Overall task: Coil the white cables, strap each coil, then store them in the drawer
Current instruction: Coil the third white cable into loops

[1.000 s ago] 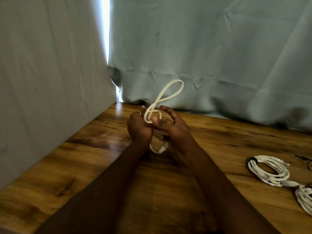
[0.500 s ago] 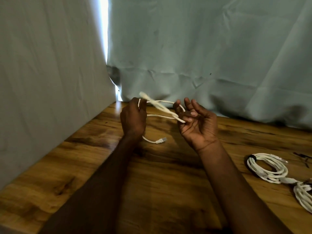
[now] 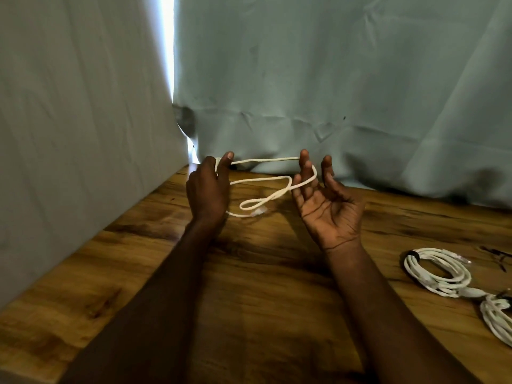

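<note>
A thin white cable [image 3: 266,160] stretches in loose loops between my two hands above the wooden table [image 3: 266,286]. My left hand [image 3: 208,189] grips one end of the loops between thumb and fingers. My right hand [image 3: 325,202] is palm up with fingers spread, and the cable runs over its fingers. A lower loop and the cable's plug end [image 3: 259,212] hang near the tabletop.
A coiled white cable with a dark strap [image 3: 436,271] lies on the table at the right, with another white coil [image 3: 498,318] at the right edge. Small dark straps [image 3: 497,256] lie beyond them. Pale cloth [image 3: 332,79] hangs behind and at the left.
My hands have moved apart, pulling the cable loops out wider. My right hand has opened and turned palm up, with the cable now draped over its fingers.
</note>
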### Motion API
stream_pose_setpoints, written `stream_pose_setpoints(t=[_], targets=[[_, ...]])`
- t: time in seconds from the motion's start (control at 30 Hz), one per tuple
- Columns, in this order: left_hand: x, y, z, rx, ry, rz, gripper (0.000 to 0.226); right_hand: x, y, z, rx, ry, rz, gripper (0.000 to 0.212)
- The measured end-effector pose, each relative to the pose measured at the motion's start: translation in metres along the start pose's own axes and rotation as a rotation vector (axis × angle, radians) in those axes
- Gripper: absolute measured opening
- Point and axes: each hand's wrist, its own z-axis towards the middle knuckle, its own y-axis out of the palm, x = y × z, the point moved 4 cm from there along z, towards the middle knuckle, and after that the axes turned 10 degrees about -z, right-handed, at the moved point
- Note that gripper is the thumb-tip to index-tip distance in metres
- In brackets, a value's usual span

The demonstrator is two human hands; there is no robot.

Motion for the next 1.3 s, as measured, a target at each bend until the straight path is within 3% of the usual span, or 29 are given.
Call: stream_pose_setpoints(t=[0.2, 0.27, 0.47, 0.57, 0.7, 0.73, 0.83, 0.93, 1.03, 1.1, 1.2, 1.27, 1.3], targets=[[0.01, 0.0, -0.005, -0.077, -0.068, -0.091, 0.051, 0.001, 0.005, 0.003, 0.065, -0.066, -0.071, 0.045], [0.017, 0.004, -0.007, -0.184, -0.174, -0.338, 0.048, -0.004, 0.005, 0.004, 0.105, -0.054, -0.235, 0.039], [-0.006, 0.014, 0.011, -0.324, -0.796, -1.283, 0.031, -0.016, -0.009, 0.006, 0.281, 0.048, -0.761, 0.026], [-0.007, 0.01, 0.015, -0.331, -0.909, -1.798, 0.032, -0.005, -0.009, 0.004, 0.19, 0.251, -0.845, 0.005], [-0.025, 0.011, 0.013, -0.165, -1.003, -1.879, 0.067, 0.0, -0.01, 0.0, 0.007, 0.446, -0.704, 0.016], [-0.029, 0.013, 0.012, -0.133, -1.048, -1.898, 0.067, -0.001, -0.011, 0.0, -0.031, 0.427, -0.659, 0.018], [-0.038, 0.011, 0.008, -0.047, -1.158, -1.934, 0.059, -0.001, -0.014, -0.001, -0.078, 0.348, -0.683, 0.059], [-0.043, 0.004, 0.005, 0.084, -1.197, -1.95, 0.048, -0.006, -0.012, 0.001, 0.003, 0.251, -1.243, 0.056], [-0.046, 0.006, 0.004, 0.136, -1.208, -1.947, 0.047, -0.012, -0.011, 0.007, 0.03, 0.067, -1.944, 0.084], [-0.05, 0.007, 0.005, 0.134, -1.205, -1.991, 0.048, -0.012, -0.016, 0.005, 0.109, -0.026, -2.274, 0.092], [-0.064, 0.003, 0.016, 0.19, -1.159, -2.114, 0.04, -0.028, -0.03, -0.003, 0.485, -0.032, -2.53, 0.083], [-0.075, -0.001, 0.022, 0.221, -1.129, -2.134, 0.033, -0.041, -0.036, -0.013, 0.776, -0.039, -2.396, 0.057], [-0.078, -0.001, 0.022, 0.232, -1.127, -2.111, 0.031, -0.044, -0.039, -0.015, 0.858, -0.048, -2.199, 0.037]])
